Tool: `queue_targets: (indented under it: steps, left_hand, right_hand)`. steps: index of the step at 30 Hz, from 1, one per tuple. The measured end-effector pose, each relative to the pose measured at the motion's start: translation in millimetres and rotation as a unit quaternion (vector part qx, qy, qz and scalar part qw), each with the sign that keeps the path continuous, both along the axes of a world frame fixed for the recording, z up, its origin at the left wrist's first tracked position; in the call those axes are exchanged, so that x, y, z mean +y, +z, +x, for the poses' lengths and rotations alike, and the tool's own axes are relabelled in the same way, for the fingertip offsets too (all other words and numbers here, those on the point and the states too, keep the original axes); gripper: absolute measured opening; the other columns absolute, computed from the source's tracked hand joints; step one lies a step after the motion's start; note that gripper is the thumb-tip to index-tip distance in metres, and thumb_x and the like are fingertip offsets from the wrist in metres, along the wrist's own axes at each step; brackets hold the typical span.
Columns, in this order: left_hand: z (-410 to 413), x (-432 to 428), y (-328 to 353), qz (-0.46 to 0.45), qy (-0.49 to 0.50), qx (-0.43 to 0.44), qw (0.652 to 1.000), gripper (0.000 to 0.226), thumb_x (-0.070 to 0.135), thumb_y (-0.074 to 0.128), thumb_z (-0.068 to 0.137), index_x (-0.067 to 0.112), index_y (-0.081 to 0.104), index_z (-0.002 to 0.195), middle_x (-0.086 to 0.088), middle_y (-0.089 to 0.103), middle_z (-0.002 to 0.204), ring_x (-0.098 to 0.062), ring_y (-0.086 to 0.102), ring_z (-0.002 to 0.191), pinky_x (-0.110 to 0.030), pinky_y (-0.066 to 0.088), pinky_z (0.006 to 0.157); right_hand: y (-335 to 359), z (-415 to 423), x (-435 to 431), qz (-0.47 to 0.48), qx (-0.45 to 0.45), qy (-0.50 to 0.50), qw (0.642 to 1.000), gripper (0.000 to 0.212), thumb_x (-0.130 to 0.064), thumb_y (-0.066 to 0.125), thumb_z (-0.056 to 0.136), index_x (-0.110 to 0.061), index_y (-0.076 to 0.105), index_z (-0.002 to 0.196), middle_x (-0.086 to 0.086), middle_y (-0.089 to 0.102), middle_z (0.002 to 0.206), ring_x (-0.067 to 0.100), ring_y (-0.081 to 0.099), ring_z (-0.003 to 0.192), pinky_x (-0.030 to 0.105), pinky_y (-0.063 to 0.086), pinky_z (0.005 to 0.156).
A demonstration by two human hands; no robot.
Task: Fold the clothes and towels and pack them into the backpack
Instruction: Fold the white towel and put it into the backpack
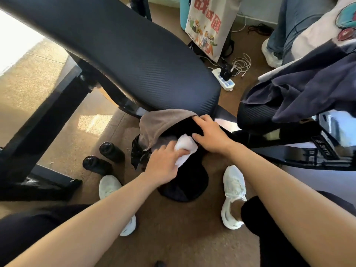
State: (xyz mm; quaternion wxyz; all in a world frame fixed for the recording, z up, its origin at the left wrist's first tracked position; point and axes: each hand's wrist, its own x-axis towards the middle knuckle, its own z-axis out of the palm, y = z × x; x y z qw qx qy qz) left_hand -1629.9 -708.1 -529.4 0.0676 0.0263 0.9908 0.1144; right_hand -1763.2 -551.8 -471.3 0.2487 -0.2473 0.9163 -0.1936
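Down on the brown floor, between my two white shoes [234, 189], I see the black backpack [183, 185] standing with its mouth turned up toward the camera; my left hand [163, 162] has its fingers curled round a folded white towel [185, 146] and holds it at the mouth of the bag; my right hand [210, 135] lies palm down just beside it, fingers spread and fairly straight on the black fabric at the far edge of the opening, clasping nothing; a taupe towel [159, 122] drapes over the upper left of the backpack, partly under the dark office chair seat [134, 60]; dark navy clothes [308, 87] hang over a second chair to the right; two black bottles [111, 152] stand on the floor left of the bag.
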Motion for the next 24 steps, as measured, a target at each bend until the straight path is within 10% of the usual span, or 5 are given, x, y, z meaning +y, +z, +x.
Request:
queue_targets:
  steps: [8, 12, 16, 21, 24]
  left_hand:
    - [-61.0, -7.7, -84.6, -0.192, -0.061, -0.060, 0.978, 0.034, 0.030, 0.065, 0.094, 0.032, 0.067, 0.128, -0.002, 0.054, 0.145, -0.031, 0.059, 0.119, -0.042, 0.050, 0.095]
    - [-76.3, -11.7, -114.9, -0.148, 0.054, -0.199, 0.967, 0.046, 0.026, 0.049, 0.104, 0.035, 0.045, 0.149, 0.000, 0.032, 0.158, -0.027, 0.032, 0.146, -0.053, 0.047, 0.102]
    - [-87.4, -15.0, -128.8, -0.089, 0.062, -0.275, 0.955, 0.053, 0.022, 0.059, 0.095, 0.030, 0.047, 0.147, -0.002, 0.046, 0.153, -0.028, 0.048, 0.138, -0.053, 0.044, 0.108]
    - [-90.1, -42.6, -137.8, -0.051, 0.019, -0.296, 0.954, 0.038, 0.018, 0.057, 0.100, 0.008, 0.060, 0.136, -0.015, 0.052, 0.148, -0.035, 0.052, 0.133, -0.030, 0.039, 0.105]
    - [-85.0, -39.2, -135.0, -0.085, -0.002, -0.267, 0.960, 0.045, 0.018, 0.058, 0.097, 0.017, 0.052, 0.142, -0.013, 0.033, 0.160, -0.036, 0.036, 0.145, -0.041, 0.028, 0.119]
  right_hand:
    - [10.0, -24.2, -16.2, -0.121, 0.014, -0.045, 0.992, 0.025, -0.007, 0.055, 0.098, 0.000, 0.059, 0.121, 0.011, 0.050, 0.102, 0.017, 0.047, 0.092, 0.028, 0.036, 0.083]
    - [16.5, -25.5, -21.7, -0.178, -0.027, -0.080, 0.980, 0.029, -0.009, 0.055, 0.100, -0.005, 0.063, 0.127, 0.014, 0.051, 0.103, 0.015, 0.048, 0.089, 0.020, 0.033, 0.077]
    - [18.6, -26.7, -24.4, -0.208, -0.067, -0.089, 0.972, 0.033, -0.016, 0.055, 0.101, -0.023, 0.065, 0.131, 0.005, 0.053, 0.109, 0.017, 0.053, 0.105, 0.027, 0.041, 0.097]
    - [21.3, -28.7, -29.2, -0.208, -0.074, -0.083, 0.972, 0.033, -0.017, 0.055, 0.101, -0.023, 0.064, 0.132, 0.010, 0.054, 0.113, 0.020, 0.053, 0.107, 0.029, 0.041, 0.096]
    - [23.4, -30.6, -32.0, -0.199, -0.087, -0.080, 0.973, 0.030, -0.017, 0.056, 0.100, -0.015, 0.063, 0.130, 0.009, 0.051, 0.114, 0.020, 0.053, 0.110, 0.030, 0.042, 0.098]
